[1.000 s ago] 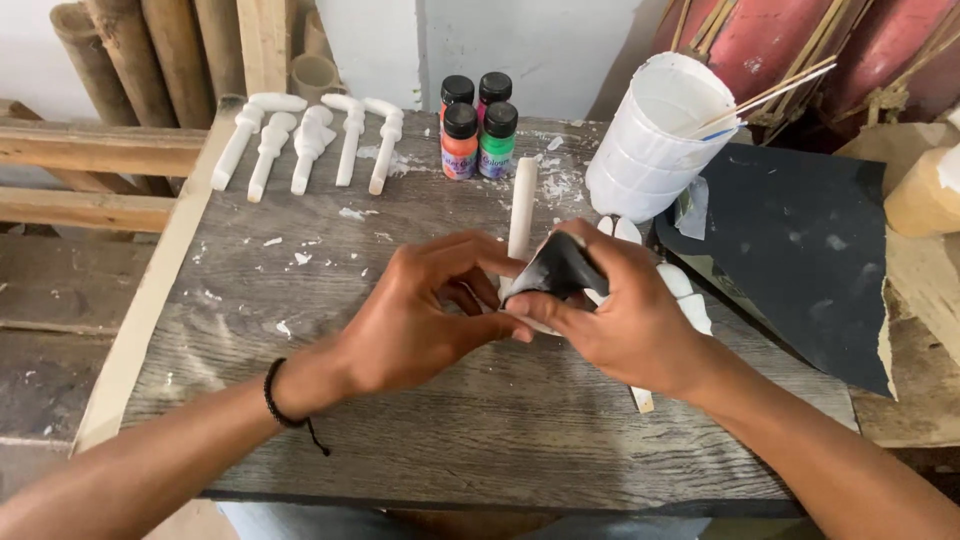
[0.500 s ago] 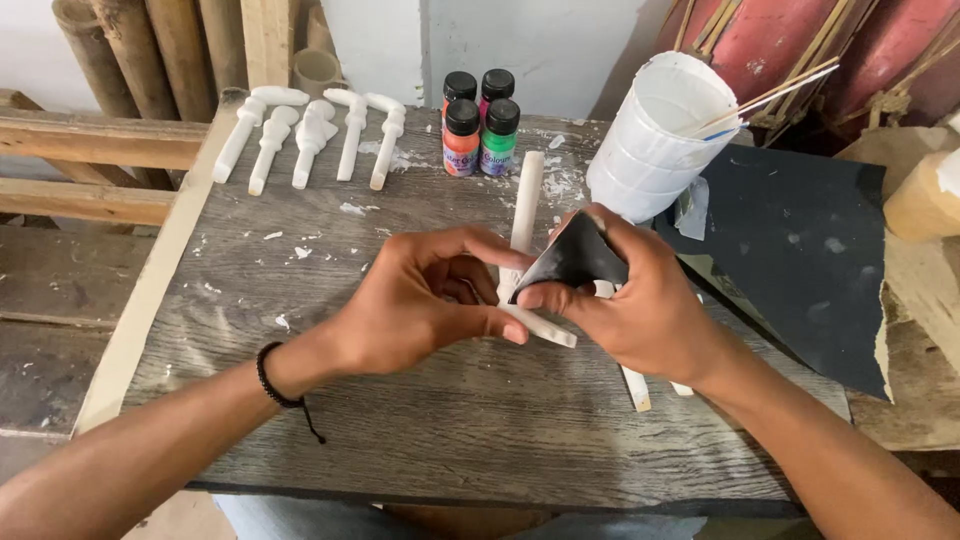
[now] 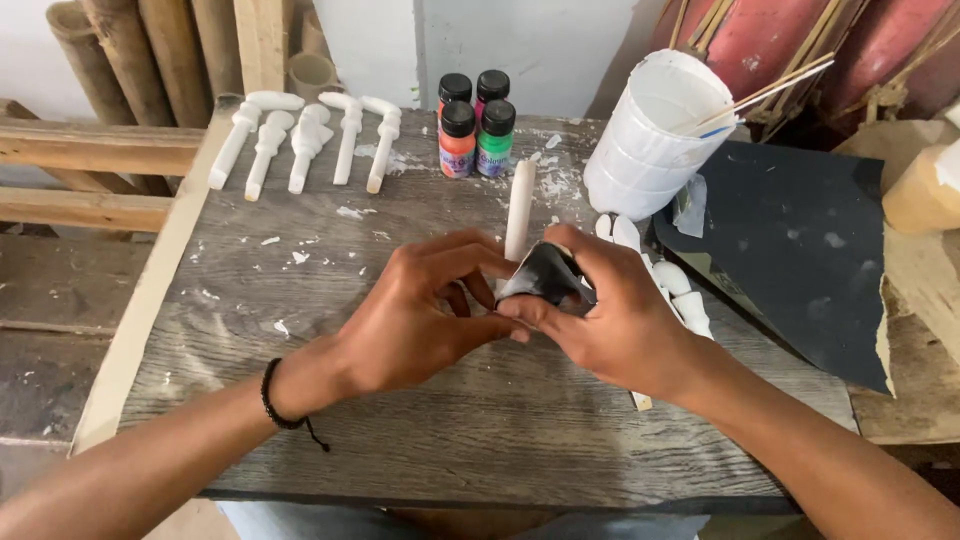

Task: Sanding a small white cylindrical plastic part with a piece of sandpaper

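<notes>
A folded piece of dark sandpaper (image 3: pixel 543 275) is sitting in the middle of the grey wooden desk (image 3: pixel 400 440), held just above it between two hands. The right hand (image 3: pixel 625 320) is pinching it with its fingers (image 3: pixel 575 243) curled over the top. The left hand (image 3: pixel 420 315) is touching the sandpaper's left edge, and its fingers (image 3: pixel 450 245) are bent around something small that I cannot see well.

A white stick (image 3: pixel 519 210) is lying just behind the hands. Farther back, four little paint bottles (image 3: pixel 475 135) are standing close together. To their left, five white carved pieces (image 3: pixel 305 140) are lying in a row. On the far right, a white tub (image 3: pixel 650 150) is holding thin sticks (image 3: pixel 765 90). A big dark sandpaper sheet (image 3: pixel 790 250) is lying on the right side.
</notes>
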